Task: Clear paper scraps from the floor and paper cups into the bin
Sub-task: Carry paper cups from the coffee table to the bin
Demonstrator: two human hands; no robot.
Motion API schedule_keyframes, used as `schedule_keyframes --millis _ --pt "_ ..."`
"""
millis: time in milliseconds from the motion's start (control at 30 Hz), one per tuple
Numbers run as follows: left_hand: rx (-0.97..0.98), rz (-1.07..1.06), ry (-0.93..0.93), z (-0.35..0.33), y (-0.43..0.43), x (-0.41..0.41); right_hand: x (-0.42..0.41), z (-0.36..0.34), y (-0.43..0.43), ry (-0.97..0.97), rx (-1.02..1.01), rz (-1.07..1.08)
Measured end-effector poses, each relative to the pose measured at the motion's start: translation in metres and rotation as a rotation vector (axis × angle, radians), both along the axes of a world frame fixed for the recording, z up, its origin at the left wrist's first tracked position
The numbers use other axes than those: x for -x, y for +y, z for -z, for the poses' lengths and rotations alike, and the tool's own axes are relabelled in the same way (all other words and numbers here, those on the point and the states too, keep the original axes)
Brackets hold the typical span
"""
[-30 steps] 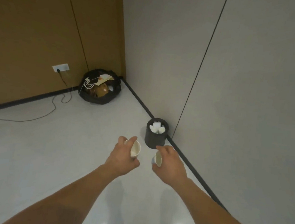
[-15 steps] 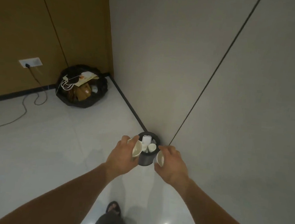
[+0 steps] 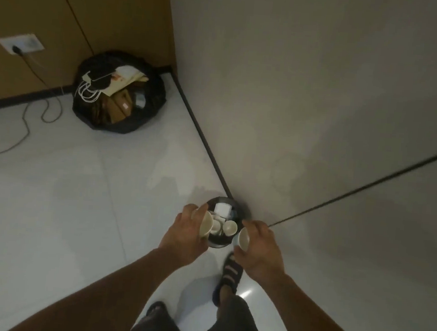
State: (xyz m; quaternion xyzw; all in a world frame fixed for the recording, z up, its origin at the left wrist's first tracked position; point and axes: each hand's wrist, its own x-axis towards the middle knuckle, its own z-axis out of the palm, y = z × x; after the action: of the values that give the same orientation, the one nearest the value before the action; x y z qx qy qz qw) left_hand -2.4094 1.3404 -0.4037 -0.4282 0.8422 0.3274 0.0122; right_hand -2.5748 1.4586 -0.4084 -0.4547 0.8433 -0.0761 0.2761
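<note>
Having closed in on the dark bin (image 3: 220, 242) by the wall (image 3: 297, 93), the person now has both hands at its mouth: the left hand (image 3: 182, 238) grips one paper cup (image 3: 205, 223) over the rim, and the right hand (image 3: 260, 250) grips a second cup (image 3: 244, 238) just beside it, so both look ready to drop.

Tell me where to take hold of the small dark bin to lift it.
Grip the small dark bin by its near rim, coming from the open floor side: it stands upright by the wall, which blocks the far side. It is full of cups and paper, so pinch the rim.
</note>
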Motion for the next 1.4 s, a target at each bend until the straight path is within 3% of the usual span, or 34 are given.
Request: schedule_keyframes --millis 167,367,633,933,1133,1400 --pt "-0.057 -0.097 -0.036 0.087 -0.029 0.057 0.055 0.095 -0.051 -0.017 -0.035 -0.122" --pt "-0.121 -0.089 -0.019 0.237 -0.053 0.101 0.084 0.249 -0.099 -0.067 -0.033 -0.161" --pt "-0.181 -0.093 -0.089 0.389 -0.047 0.119 0.087 0.402 -0.09 -0.074 -0.097 -0.091" --pt "0.023 0.076 -0.22 0.435 -0.03 0.113 0.08 0.444 -0.08 0.056 -0.059 -0.227" --pt "0.045 0.236 -0.357 0.462 -0.025 0.104 0.078 0.457 -0.069 0.156 -0.195 -0.374" --pt "0.026 0.164 -0.311 0.41 -0.048 0.096 0.081 0.397 -0.093 0.149 -0.193 -0.321"
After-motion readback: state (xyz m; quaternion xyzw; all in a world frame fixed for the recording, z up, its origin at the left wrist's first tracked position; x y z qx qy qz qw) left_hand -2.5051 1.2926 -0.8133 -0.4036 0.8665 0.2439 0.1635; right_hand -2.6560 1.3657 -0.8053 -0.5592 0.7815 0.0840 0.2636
